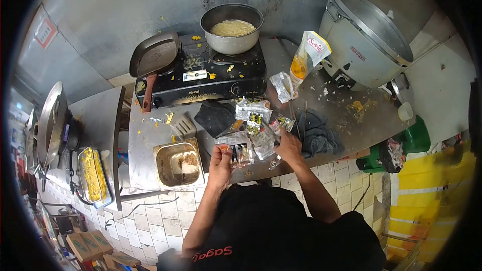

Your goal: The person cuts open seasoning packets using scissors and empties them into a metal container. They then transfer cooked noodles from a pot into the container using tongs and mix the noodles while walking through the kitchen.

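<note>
Near the front edge of the steel counter, my left hand (221, 160) is closed on a small packet (241, 153). My right hand (288, 146) is closed around a dark tool whose blade (269, 131) points up and left over the wrappers; the tool's type is hard to make out. Several torn silver and green wrappers (253, 108) lie between and beyond my hands. A black cloth (215, 118) is to their left, beside a slotted spatula (185, 128). A grey-blue cloth (320, 133) lies right of my right hand.
Behind are a two-burner stove (201, 83), a square pan (156, 55) and a pot (233, 42) of pale food. An oil pouch (310, 56) and a large rice cooker (356, 45) stand right. A metal container (178, 163) sits front left; yellow food fills a tray (94, 175).
</note>
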Demonstrator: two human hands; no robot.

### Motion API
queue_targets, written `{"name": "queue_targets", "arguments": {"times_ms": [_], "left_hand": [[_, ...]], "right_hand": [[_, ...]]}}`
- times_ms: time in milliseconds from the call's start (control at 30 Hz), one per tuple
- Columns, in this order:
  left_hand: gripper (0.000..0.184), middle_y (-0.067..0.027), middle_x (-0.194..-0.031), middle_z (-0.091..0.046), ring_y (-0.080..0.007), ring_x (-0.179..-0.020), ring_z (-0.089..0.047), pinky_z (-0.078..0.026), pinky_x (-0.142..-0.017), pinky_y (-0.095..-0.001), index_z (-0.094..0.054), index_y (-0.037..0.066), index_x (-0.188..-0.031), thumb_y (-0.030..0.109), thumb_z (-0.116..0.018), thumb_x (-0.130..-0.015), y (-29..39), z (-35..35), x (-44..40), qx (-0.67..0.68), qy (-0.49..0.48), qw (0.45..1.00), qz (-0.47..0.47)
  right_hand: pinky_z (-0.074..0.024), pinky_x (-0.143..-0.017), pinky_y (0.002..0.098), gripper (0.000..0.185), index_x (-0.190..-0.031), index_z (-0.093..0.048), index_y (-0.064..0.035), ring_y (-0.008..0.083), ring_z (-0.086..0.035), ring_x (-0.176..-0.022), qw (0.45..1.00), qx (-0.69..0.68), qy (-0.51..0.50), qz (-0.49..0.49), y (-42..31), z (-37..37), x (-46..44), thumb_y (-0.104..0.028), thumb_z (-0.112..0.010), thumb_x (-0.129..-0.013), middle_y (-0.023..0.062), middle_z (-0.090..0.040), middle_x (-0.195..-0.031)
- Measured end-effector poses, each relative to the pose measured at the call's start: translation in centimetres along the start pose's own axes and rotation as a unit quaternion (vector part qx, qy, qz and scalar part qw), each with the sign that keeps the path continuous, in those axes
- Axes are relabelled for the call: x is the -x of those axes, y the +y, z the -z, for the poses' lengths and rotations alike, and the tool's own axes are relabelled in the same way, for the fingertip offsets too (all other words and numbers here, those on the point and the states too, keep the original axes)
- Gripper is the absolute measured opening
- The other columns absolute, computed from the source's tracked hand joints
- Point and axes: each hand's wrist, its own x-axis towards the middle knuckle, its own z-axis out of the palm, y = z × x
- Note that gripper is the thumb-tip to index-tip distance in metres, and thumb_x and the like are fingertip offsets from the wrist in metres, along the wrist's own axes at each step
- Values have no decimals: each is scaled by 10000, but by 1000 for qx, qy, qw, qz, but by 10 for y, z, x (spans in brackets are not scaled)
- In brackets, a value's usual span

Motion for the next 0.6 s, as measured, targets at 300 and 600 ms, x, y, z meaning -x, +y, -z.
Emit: {"name": "queue_targets", "arguments": {"times_ms": [300, 600], "left_hand": [[44, 2, -899, -598, -71, -781, -579, -571, -742, -305, -549, 60, -964, 92, -579, -968, 28, -15, 1, -2, 37, 998, -47], [51, 0, -934, -608, -58, -856, -570, -480, -778, -227, -569, 53, -986, 60, -603, -948, 33, -6, -5, -30, -13, 998, -47]], "right_hand": [[-512, -737, 277, 575, -1181, -623, -22, 144, -651, -849, 910, -397, -113, -44, 32, 40, 8, -182, -870, -687, 72, -694, -918], [-515, -862, 311, 581, -1174, -599, -32, 148, -641, -961, 803, -543, -197, 144, -18, 72, 58, -164, -882, -685, 51, -675, -1023]]}}
